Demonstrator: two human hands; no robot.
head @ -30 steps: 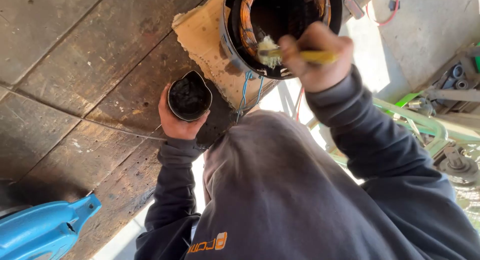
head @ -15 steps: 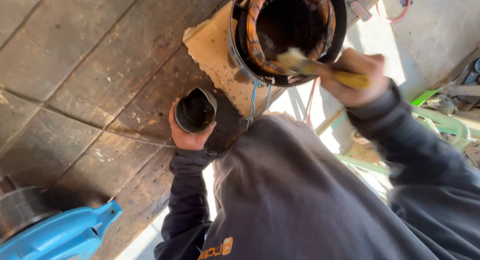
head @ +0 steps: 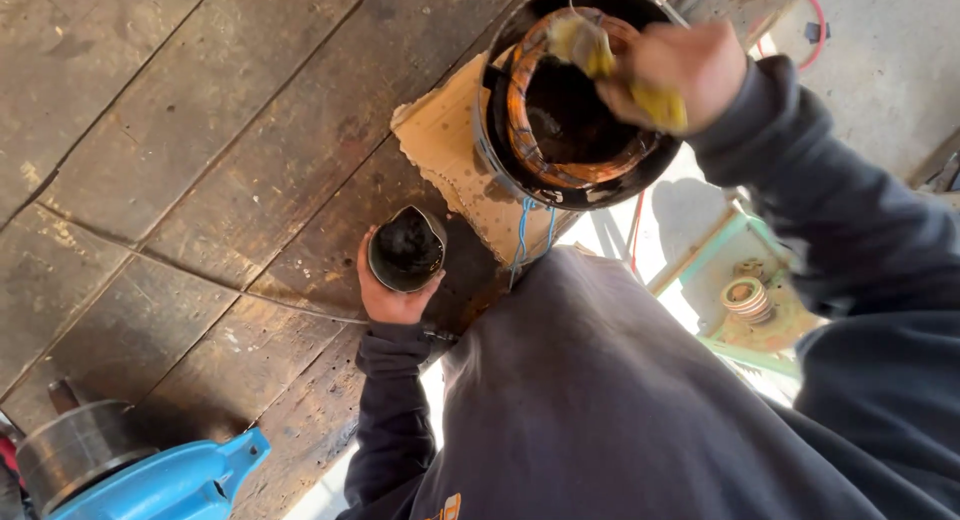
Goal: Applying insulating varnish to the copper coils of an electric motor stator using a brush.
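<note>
My left hand [head: 392,298] grips a small dark tin cup [head: 405,248] filled with black liquid, held over the wooden bench. My right hand [head: 672,68] holds a yellow-handled brush [head: 590,48] whose pale bristles touch the copper windings on the upper rim of a round black motor stator [head: 570,100]. The stator stands on a piece of torn cardboard [head: 445,150], with blue wires hanging from its lower edge. Both sleeves are dark.
Stained dark wooden planks [head: 200,160] make up the bench. A blue metal motor housing [head: 160,480] with a grey cylinder lies at the lower left. Beyond the bench edge, on the floor, sit a green frame [head: 720,270] and a copper coil [head: 748,300].
The brush in my right hand has moved from the stator's lower right rim up to its top rim. My left hand with the cup has stayed about where it was.
</note>
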